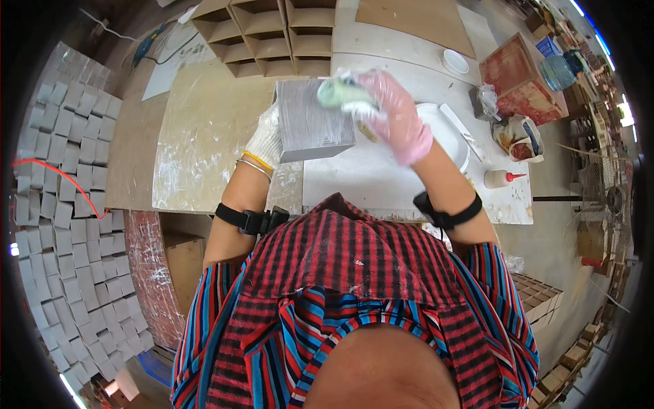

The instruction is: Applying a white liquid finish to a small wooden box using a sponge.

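Observation:
A grey box (310, 126) with whitish streaks on its surface is held over the worktable, tilted toward me. My left hand (263, 142), in a white knit glove, grips the box by its left side; part of its fingers is hidden behind it. Against the box's upper right edge, my right hand (396, 116), in a thin pinkish plastic glove, presses a bunched pale green and white cloth (338, 93). The right hand is somewhat blurred, its fingers closed round the cloth. Just right of that hand lies a large white round dish (466, 153), partly covered by the forearm.
A wooden compartment rack (289, 42) stands at the table's far side. To the right are a white bowl (455, 61), a glue bottle with red tip (497, 178), a plastic bag (519, 138) and a red-stained wooden box (518, 85). Grey boxes (82, 235) are stacked at left.

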